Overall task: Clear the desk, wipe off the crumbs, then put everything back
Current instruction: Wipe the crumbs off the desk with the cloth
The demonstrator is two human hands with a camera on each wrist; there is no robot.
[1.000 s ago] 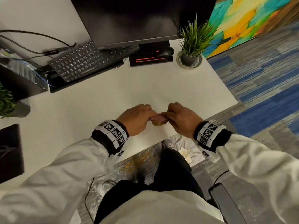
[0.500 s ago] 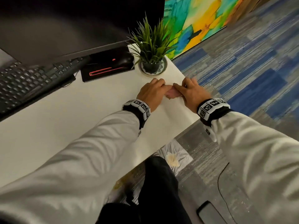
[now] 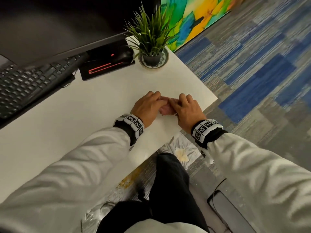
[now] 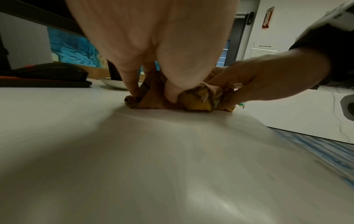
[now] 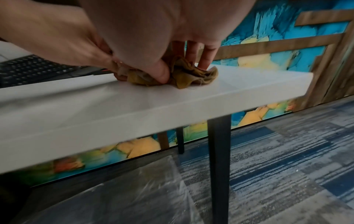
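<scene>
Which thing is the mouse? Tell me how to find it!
Start at the white desk and find the spiky green plant near its far corner. Just left of its pot lies a black pad with a glowing red line. The mouse is the rounded black lump on that pad.

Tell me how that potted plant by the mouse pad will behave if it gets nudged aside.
The potted plant probably tips easily: tall leaves over a small dark pot. It stands on a saucer, so a low push likely slides both across the smooth white desk. It sits near the desk's corner, so it could go over the edge.
</scene>
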